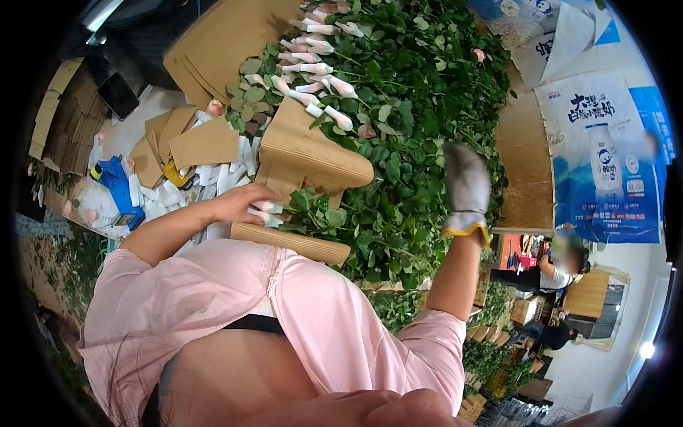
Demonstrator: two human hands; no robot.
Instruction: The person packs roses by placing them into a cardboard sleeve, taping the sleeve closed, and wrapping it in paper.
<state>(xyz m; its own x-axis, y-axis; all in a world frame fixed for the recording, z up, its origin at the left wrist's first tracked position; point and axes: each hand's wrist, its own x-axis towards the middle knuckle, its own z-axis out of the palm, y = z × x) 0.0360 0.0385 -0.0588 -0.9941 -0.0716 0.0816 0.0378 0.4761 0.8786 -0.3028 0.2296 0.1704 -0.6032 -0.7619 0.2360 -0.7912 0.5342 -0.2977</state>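
Observation:
My left hand [246, 202], bare, curls its thumb and fingers around pink rose buds in white mesh sleeves [268, 213]; their leafy stems run right. Under and beside them are a rolled corrugated cardboard sheet [291, 243] and a folded cardboard sheet [315, 152]. My right hand [467, 179] wears a grey-white glove with a yellow-edged cuff. It is over the right part of the leafy rose stems [405, 96], blurred; whether it grips any stem cannot be seen. More sleeved rose buds [315, 68] lie in a row at the upper middle.
Left on the table are cardboard pieces [205, 143], loose white sleeves [213, 179], a blue tool [118, 187], a dark phone-like device [118, 96] and stacked cardboard [69, 120]. A printed plastic sheet [603, 160] hangs right. Two people [555, 267] are in the background.

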